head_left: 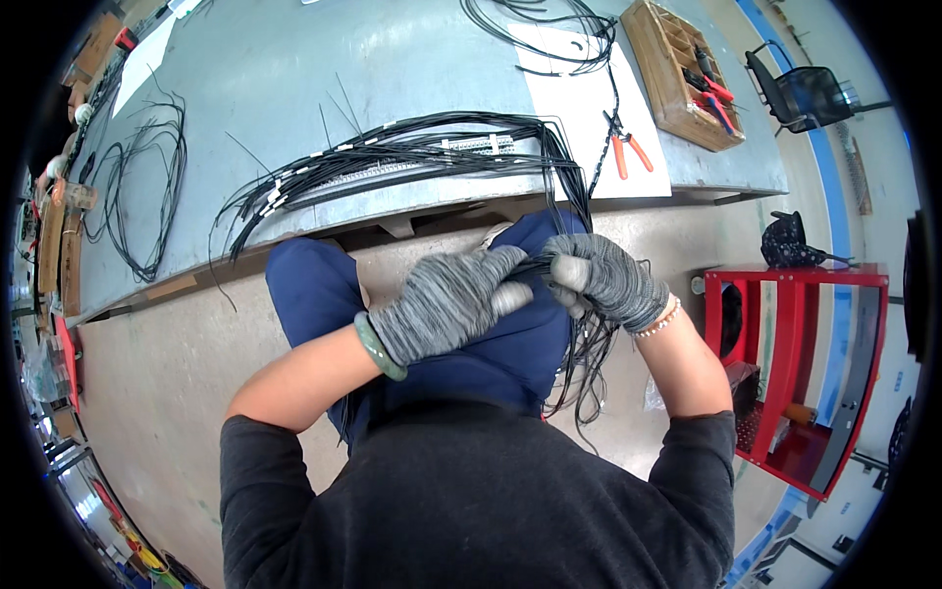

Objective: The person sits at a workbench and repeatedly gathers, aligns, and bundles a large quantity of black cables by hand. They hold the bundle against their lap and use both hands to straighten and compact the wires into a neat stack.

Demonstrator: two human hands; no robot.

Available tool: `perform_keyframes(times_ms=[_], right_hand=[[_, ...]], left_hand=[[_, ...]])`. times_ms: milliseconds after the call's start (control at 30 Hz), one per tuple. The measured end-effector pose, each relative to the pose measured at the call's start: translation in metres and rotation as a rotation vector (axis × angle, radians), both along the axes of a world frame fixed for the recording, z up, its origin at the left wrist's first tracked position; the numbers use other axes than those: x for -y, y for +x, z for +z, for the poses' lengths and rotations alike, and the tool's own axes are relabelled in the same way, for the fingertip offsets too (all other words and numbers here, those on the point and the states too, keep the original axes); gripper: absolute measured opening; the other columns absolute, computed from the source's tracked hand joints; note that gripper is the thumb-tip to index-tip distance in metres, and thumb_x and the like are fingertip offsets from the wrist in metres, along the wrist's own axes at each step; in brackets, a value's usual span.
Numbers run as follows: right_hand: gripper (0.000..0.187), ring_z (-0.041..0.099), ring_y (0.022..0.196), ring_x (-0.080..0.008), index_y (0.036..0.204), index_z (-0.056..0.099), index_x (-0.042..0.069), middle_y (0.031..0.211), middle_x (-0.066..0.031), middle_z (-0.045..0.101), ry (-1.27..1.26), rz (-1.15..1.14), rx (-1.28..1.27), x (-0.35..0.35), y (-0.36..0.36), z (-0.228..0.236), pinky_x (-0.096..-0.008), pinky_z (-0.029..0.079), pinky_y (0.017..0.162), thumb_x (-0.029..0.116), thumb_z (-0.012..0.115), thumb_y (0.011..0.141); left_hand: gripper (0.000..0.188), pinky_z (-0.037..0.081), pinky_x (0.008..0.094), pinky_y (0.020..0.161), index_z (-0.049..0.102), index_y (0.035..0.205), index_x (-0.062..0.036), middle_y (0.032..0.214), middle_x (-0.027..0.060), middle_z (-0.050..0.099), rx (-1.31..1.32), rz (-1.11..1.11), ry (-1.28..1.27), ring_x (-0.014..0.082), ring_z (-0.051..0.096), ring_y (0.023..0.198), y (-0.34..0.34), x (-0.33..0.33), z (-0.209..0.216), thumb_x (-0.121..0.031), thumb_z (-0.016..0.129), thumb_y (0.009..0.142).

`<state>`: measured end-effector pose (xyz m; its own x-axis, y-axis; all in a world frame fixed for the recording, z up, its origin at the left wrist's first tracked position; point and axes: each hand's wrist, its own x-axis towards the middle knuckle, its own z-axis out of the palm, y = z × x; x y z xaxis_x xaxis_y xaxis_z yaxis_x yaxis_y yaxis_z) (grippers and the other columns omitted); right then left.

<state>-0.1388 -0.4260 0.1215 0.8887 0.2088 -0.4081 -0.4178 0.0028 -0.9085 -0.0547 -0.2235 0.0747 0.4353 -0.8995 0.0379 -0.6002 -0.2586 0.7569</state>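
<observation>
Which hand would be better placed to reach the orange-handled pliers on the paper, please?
Probably the right hand: it is nearer the orange-handled pliers than the left hand; both hold black wires.

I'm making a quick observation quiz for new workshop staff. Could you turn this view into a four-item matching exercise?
Column one
1. Left hand in a grey knitted glove
2. Right hand in a grey knitted glove
3. Orange-handled metal hand tool
4. Rectangular wooden box with compartments

Column two
A. Lies on a white sheet on the table
B. Beaded bracelet at the wrist
C. Holds red-handled tools
D. Smooth green bangle at the wrist

Right pairs: 1-D, 2-B, 3-A, 4-C
</observation>
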Motion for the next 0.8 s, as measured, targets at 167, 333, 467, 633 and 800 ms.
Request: perform_keyframes(times_ms=[167, 333, 467, 633, 800], right_hand=[[0.022, 0.062, 0.072, -0.0181, 0.097, 0.061, 0.003, 0.08, -0.0059, 0.062, -0.594, -0.003, 0.472, -0.011, -0.003, 0.001, -0.029, 0.051, 0.067, 0.017, 0.07, 0.082], [0.039, 0.063, 0.078, -0.027, 0.119, 0.057, 0.006, 0.087, -0.0101, 0.062, -1.166, 0.002, 0.717, -0.019, -0.007, -0.004, -0.0343, 0.053, 0.069, 0.009, 0.064, 0.08], [0.046, 0.064, 0.08, -0.0264, 0.13, 0.051, 0.008, 0.093, -0.0111, 0.063, -1.323, 0.124, 0.586, -0.022, -0.006, -0.001, -0.0355, 0.053, 0.067, 0.013, 0.059, 0.084], [0.038, 0.065, 0.085, -0.0301, 0.123, 0.054, 0.006, 0.094, -0.015, 0.065, -1.071, 0.175, 0.669, -0.011, -0.002, 0.0, -0.0389, 0.053, 0.069, 0.015, 0.057, 0.087], [0.021, 0.064, 0.074, -0.0302, 0.106, 0.058, 0.003, 0.082, -0.0142, 0.064, -0.874, 0.255, 0.481, -0.008, -0.002, 0.002, -0.0362, 0.052, 0.067, 0.018, 0.056, 0.091]], left_hand=[[0.042, 0.05, 0.0417, 0.076, 0.059, 0.109, -0.0034, 0.092, 0.02, 0.065, -0.074, 0.032, -0.003, 0.0335, 0.064, 0.082, 0.008, 0.001, -0.003, -0.041, 0.049, 0.093], [0.037, 0.05, 0.0424, 0.08, 0.059, 0.113, -0.005, 0.1, 0.0195, 0.064, -0.115, -0.032, -0.019, 0.0328, 0.063, 0.089, 0.004, 0.004, -0.016, -0.036, 0.048, 0.095], [0.032, 0.049, 0.0406, 0.087, 0.058, 0.118, -0.008, 0.11, 0.0183, 0.061, -0.232, -0.158, -0.134, 0.0322, 0.061, 0.095, 0.01, -0.001, -0.018, -0.028, 0.047, 0.096], [0.038, 0.047, 0.0394, 0.09, 0.056, 0.121, -0.0073, 0.108, 0.0182, 0.062, -0.316, -0.2, -0.299, 0.0326, 0.062, 0.096, 0.018, -0.005, -0.032, -0.034, 0.046, 0.097], [0.042, 0.05, 0.0367, 0.082, 0.057, 0.12, -0.005, 0.098, 0.0178, 0.066, -0.107, -0.028, 0.069, 0.0307, 0.065, 0.092, 0.012, 0.0, -0.003, -0.037, 0.051, 0.094]])
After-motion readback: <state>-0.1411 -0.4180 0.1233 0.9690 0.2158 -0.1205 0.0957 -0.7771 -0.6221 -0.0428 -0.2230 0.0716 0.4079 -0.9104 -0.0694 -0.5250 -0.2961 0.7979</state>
